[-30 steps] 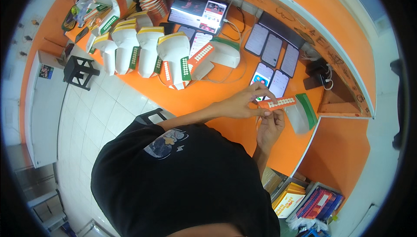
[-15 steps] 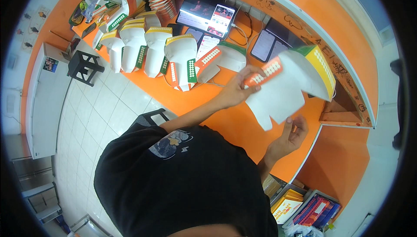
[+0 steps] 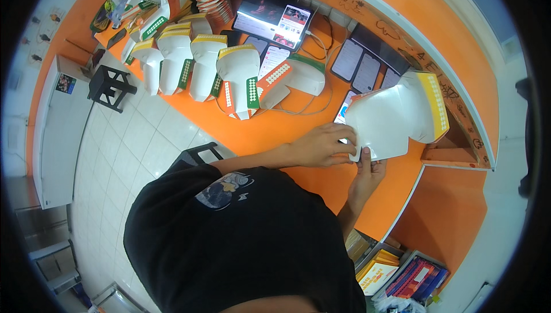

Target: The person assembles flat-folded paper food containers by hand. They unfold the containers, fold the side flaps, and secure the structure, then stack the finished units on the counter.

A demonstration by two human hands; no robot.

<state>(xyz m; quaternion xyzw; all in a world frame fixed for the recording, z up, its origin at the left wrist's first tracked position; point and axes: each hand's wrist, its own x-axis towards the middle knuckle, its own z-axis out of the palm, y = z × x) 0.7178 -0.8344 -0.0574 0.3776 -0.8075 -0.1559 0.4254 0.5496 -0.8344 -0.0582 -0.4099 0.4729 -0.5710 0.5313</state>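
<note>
- An orange worktop (image 3: 224,128) curves through a room with a pale tiled floor (image 3: 140,146); a black stool (image 3: 112,89) stands to the left.
- The carton (image 3: 376,125), open with its white inside facing up, is held over the right end of the worktop, partly covering phones (image 3: 348,60) that lie there.
- The left hand (image 3: 327,145) is closed on the carton's near-left edge, fingers curled around it.
- The right hand (image 3: 369,170) pinches the near edge, thumb on the white inside, the other fingers mostly hidden beneath.
- The carton looks like thin coated card: light, springy, slightly slick, easily creased. The flat near edges and side flaps seem the best places to hold; a hard squeeze on the curved far-right end could dent it.
- Similar open cartons (image 3: 238,66) cluster at the left, beside a stack of cartons (image 3: 213,0) at the far side.
- The carton's yellow band bears pale repeated print, too small to read; dark handwriting marks the back panel (image 3: 367,17), and booklets (image 3: 376,274) at near right carry orange lettering.
</note>
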